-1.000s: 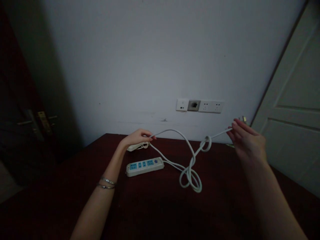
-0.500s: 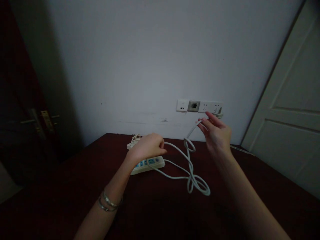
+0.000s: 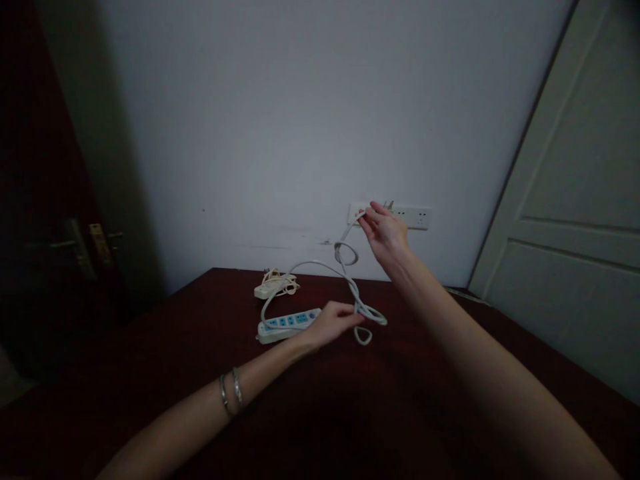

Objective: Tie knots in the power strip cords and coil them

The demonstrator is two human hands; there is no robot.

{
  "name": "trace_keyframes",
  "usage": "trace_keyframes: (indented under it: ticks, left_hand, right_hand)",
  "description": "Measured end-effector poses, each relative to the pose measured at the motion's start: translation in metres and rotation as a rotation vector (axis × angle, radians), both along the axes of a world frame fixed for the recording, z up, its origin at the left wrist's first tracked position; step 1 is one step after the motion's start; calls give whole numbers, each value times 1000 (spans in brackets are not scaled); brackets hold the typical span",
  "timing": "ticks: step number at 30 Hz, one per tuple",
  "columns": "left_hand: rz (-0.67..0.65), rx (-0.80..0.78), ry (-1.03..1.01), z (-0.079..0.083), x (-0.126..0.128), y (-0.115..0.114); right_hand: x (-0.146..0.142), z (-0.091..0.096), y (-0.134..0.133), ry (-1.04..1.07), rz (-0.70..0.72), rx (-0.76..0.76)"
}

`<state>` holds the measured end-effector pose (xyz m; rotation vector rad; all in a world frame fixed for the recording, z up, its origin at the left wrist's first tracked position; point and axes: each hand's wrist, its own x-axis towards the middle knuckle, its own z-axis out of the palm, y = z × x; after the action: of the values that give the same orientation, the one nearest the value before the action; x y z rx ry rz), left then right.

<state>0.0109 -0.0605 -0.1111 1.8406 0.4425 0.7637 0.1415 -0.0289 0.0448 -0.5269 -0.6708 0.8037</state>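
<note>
A white power strip point(image 3: 290, 325) with blue sockets lies on the dark red table, partly behind my left wrist. Its white cord point(image 3: 351, 285) is twisted and looped, and it hangs from my right hand point(image 3: 385, 230), raised before the wall sockets with the fingers pinched on the cord near the plug end. The plug prongs point(image 3: 389, 205) show just past those fingers. Lower down, my left hand point(image 3: 336, 322) has its fingers closed on the tangled cord loops. One stretch of cord arches over the strip's left end.
Behind the strip lies a second, smaller white power strip point(image 3: 267, 289) with its cord bundled point(image 3: 286, 283). Wall sockets point(image 3: 416, 217) sit low on the white wall. A pale door point(image 3: 575, 267) stands right, a dark red door with a handle point(image 3: 63, 244) left.
My right hand has moved left and up with the cord's plug end. My left hand has moved right and down from above the strip to the tangled loops, now gripping them.
</note>
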Motion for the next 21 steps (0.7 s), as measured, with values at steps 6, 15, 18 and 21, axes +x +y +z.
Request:
trace_keyframes:
  ticks: [6, 15, 18, 21]
  left_hand:
    - [31, -286, -169, 6, -34, 11]
    - [14, -203, 168, 13, -85, -11]
    - [-19, -72, 299, 9, -95, -25]
    - [-24, 52, 379, 9, -107, -33]
  right_hand:
    - [54, -14, 11, 43, -177, -154]
    - [155, -91, 19, 126, -469, -442]
    - [183, -108, 12, 97, -539, -516]
    - [203, -115, 1, -9, -573, -544]
